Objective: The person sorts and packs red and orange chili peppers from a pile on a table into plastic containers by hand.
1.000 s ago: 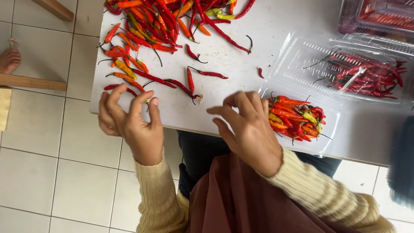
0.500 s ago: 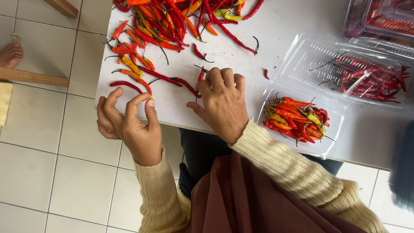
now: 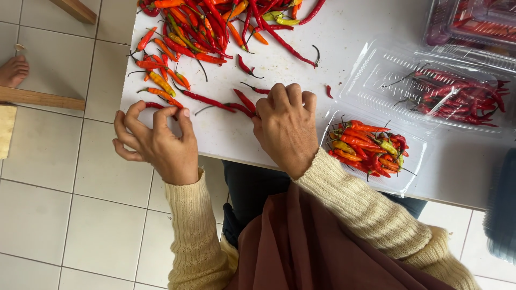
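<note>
red slender chillies [image 3: 215, 101] – loose on white table [image 3: 344, 32]; right hand [image 3: 286, 129] curled over them, grip unclear; left hand [image 3: 156, 140] open-fingered – pale tiled floor [image 3: 48, 204].

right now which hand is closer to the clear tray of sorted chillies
Right. The right hand rests on the table just beside the clear tray, a small gap apart. The left hand sits at the table's near-left edge, well beyond the right hand.

Three clear trays [image 3: 404, 181] (many loose chillies [image 3: 207, 100]).
</note>
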